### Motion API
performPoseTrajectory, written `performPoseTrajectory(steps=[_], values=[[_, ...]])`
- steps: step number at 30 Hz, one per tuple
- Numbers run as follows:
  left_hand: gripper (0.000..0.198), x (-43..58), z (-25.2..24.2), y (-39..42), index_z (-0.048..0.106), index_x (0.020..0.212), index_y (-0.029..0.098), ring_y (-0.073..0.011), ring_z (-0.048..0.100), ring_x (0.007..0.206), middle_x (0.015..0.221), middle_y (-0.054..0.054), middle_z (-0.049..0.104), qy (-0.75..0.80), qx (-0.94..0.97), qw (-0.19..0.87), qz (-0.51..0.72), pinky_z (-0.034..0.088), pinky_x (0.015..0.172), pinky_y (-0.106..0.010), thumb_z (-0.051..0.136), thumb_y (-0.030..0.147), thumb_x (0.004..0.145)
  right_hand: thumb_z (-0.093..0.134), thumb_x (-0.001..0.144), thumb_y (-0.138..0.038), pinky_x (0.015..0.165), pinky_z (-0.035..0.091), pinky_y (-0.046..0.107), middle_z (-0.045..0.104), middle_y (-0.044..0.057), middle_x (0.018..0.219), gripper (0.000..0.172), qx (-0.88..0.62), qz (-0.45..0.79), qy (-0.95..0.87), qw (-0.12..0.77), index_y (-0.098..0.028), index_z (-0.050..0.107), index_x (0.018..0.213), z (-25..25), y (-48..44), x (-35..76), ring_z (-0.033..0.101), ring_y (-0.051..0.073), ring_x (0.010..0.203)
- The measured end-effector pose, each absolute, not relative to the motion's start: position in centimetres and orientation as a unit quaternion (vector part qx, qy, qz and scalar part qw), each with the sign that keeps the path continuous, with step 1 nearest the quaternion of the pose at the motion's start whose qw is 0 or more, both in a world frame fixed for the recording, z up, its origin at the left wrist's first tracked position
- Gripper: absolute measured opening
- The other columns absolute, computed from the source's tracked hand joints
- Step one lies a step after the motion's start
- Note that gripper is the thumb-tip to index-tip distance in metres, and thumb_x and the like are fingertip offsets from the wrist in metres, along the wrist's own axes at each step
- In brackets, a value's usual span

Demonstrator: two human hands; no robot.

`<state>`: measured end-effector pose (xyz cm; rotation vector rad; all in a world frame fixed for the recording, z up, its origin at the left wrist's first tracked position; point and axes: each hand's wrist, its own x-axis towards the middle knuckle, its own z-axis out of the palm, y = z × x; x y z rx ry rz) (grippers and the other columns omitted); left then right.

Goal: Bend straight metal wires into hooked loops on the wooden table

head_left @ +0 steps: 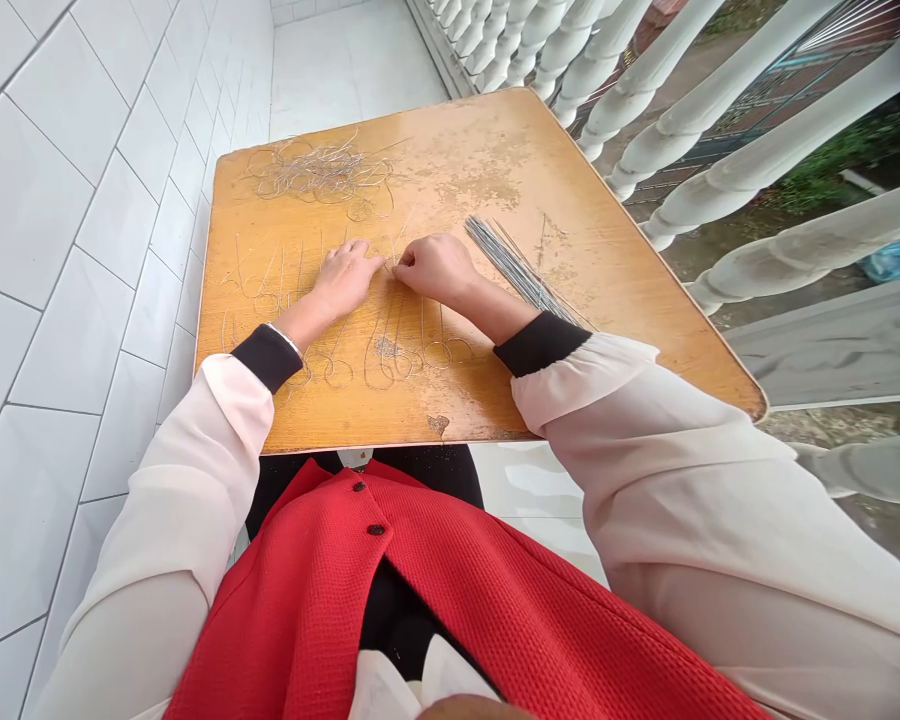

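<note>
Over the middle of the wooden table [480,400], my left hand [347,275] and my right hand [436,268] are close together, fingertips a small gap apart. A thin wire [403,232] stands up between them, pinched in my right fingers. My left hand is closed, its thumb and finger at the lower end of the wire; the contact is too small to make out. Several bent wires with looped ends [390,365] lie in rows below and left of my hands. A bundle of straight grey wires [521,268] rests to the right of my right hand.
A tangled heap of thin wire [322,170] lies at the table's far left. White tiled wall [67,250] runs along the left side. White balusters [675,130] line the right side, close to the table's edge.
</note>
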<state>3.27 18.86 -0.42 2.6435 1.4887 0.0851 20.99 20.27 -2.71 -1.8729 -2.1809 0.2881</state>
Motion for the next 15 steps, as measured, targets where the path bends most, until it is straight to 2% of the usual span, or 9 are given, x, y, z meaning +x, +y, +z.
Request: performPoseTrajectory(steps=[5,9,15], values=[[0.056,3.8,-0.9,19.4,0.060,0.150,0.026,-0.0270,0.045,0.149,0.163,-0.014,0.050,0.471,0.880,0.042,0.032,0.036,0.123,-0.050,0.035,0.009,0.103,0.059,0.086,-0.028,0.075,0.055,0.044,0.080,0.015,0.088,0.028,-0.643,0.138,-0.739,0.150,-0.017,0.081,0.099,-3.3,21.0,22.2,0.072,0.032,0.085],[0.055,4.4,-0.7,19.4,0.061,0.149,0.021,-0.0293,0.036,0.157,0.170,-0.016,0.041,0.468,0.882,0.049,0.002,0.028,0.127,-0.051,0.032,0.010,0.104,0.061,0.086,-0.030,0.075,0.055,0.043,0.080,0.015,0.088,0.025,-0.634,0.133,-0.744,0.165,-0.018,0.081,0.095,-3.7,21.2,22.2,0.073,0.032,0.086],[0.050,4.4,-0.1,18.0,0.070,0.133,0.005,-0.0337,0.039,0.156,0.157,-0.025,0.053,0.472,0.881,0.012,-0.015,0.032,0.126,-0.050,0.030,0.006,0.103,0.060,0.085,-0.026,0.078,0.056,0.045,0.081,0.017,0.093,0.022,-0.641,0.100,-0.746,0.152,-0.019,0.081,0.091,-3.7,21.3,21.8,0.073,0.033,0.089]])
